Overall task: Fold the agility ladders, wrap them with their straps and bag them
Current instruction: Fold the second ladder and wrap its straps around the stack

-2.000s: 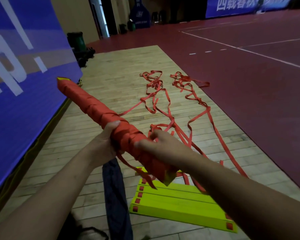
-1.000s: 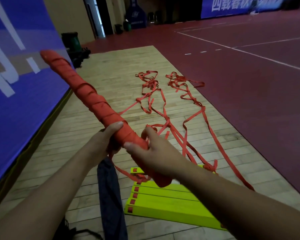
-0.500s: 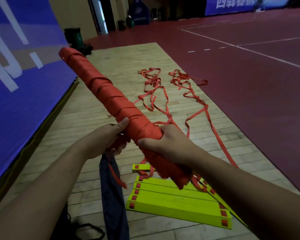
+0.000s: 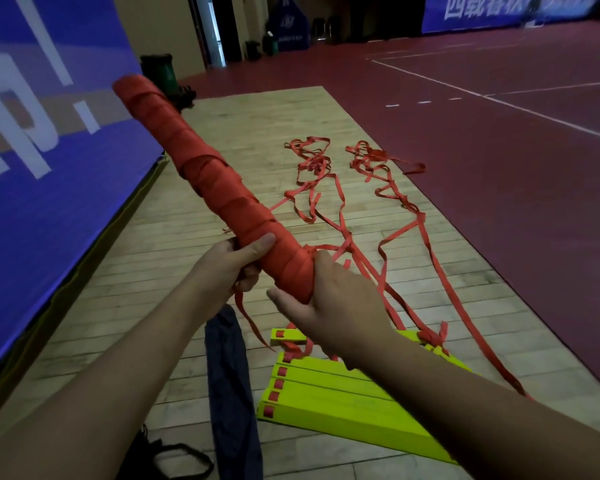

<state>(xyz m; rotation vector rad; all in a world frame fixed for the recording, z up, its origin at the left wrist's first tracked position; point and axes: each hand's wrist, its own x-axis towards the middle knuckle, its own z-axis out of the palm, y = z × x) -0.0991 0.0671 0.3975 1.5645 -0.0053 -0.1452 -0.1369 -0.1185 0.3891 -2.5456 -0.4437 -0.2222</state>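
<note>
A: Where is the bundle?

B: The rolled agility ladder (image 4: 219, 188), bound along its whole length in red strap, is held in the air above the wooden floor (image 4: 201, 133). It slants from near right up to far left, with its far end in front of the blue banner (image 4: 49, 174).

A: And the hands?

B: The left hand (image 4: 234, 266) grips it from the left, thumb laid over the top and fingers curled underneath. The right hand (image 4: 340, 299) closes round the near end, just beside the left. Its thumb points left along the near side, and its fingers go round the far side, mostly hidden.

A: Any loose strap?

B: A red tail (image 4: 252, 323) hangs down from under the left hand. More red straps (image 4: 399, 216) lie on the floor in 2 tangled lines running far from the near right. They pass just behind the right hand, but I cannot tell whether they join the bundle.

A: What else is down there?

B: A stack of flat yellow rungs (image 4: 343, 400) lies on the floor under the right forearm, with red tabs at their left ends. A dark blue bag (image 4: 229, 375) lies just left of them, below the hands. A black cord (image 4: 181, 459) sits at the near edge. The red court (image 4: 499, 174) spreads to the right.
</note>
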